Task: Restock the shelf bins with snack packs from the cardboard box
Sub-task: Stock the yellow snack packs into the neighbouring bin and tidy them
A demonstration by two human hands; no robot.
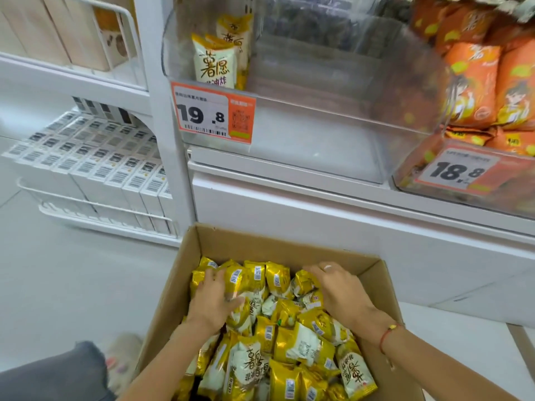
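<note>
An open cardboard box [185, 273] stands on the floor below the shelf, filled with several yellow-and-white snack packs [292, 342]. My left hand [214, 305] reaches into the far left of the box, its fingers curled around packs there. My right hand [338, 290] is at the far right side, fingers closing on a yellow pack [302, 283]. Above, a clear shelf bin [318, 134] with a 19.8 price tag [212, 112] holds only two or three matching packs [215, 62] at its left end.
To the right, a second clear bin [463, 172] tagged 18.8 is stacked with orange snack packs [474, 85]. White boxed goods [95, 166] fill wire shelves on the left. My knee [58, 371] and a slipper [124, 360] are on the white floor at lower left.
</note>
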